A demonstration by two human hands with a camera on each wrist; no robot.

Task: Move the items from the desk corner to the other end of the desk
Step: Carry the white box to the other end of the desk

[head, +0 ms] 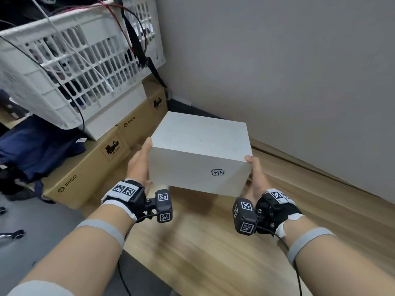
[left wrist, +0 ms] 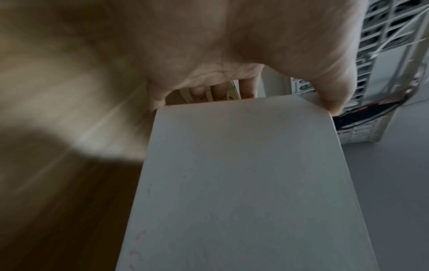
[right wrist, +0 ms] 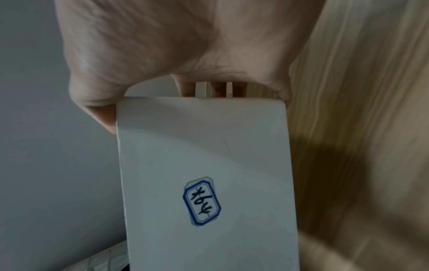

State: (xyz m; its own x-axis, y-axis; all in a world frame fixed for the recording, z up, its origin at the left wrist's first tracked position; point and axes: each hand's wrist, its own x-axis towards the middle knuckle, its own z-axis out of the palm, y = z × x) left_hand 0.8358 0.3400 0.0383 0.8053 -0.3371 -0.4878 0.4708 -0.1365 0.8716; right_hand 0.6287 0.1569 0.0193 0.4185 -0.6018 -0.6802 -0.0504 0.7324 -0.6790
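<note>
A white box with a small blue-edged label on its near face is held between both hands, just above the wooden desk. My left hand grips its left side, thumb at the top corner. My right hand grips the right side the same way. In the left wrist view the left hand has its thumb on the upper edge of the box and fingers behind it. The right wrist view shows the right hand clasping the box above the label.
A white plastic basket with cables hanging over it sits on brown cardboard boxes to the left. Dark blue cloth lies further left. A grey wall runs along the desk's far and right side.
</note>
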